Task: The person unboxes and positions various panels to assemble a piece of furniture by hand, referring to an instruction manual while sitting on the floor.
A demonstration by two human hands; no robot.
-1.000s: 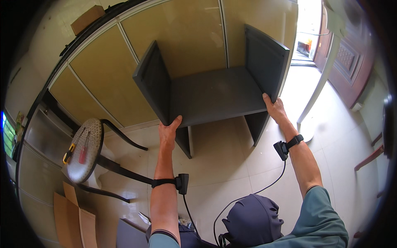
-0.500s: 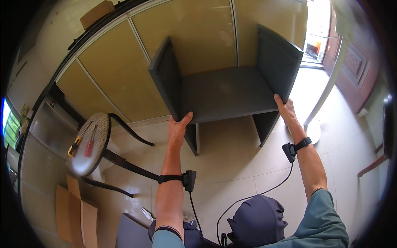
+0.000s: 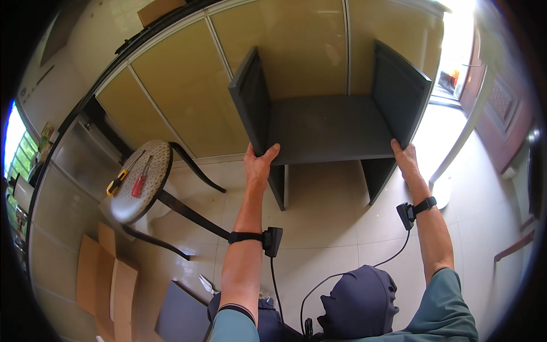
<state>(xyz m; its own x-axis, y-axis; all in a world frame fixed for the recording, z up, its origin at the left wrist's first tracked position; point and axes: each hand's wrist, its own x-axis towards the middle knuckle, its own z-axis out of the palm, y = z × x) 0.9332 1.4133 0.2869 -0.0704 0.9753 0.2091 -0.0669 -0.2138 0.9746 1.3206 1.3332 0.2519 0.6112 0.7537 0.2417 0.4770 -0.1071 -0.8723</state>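
Note:
A dark grey shelf unit, two upright side panels joined by a flat middle board, stands on the tiled floor against yellow sliding doors. My left hand grips the front edge of its left side panel where the board meets it. At the front edge of the right side panel, my right hand holds on. Both wrists carry black strapped devices with a cable running down.
A round metal stool with dark legs stands to the left, a red-handled screwdriver and a yellow tool lying on its seat. Flat cardboard lies at lower left, a dark grey panel near my feet. A white frame leg stands at right.
The shelf unit and both of my hands on it have shifted to the right and a little higher in view. The grip on both side panels is unchanged.

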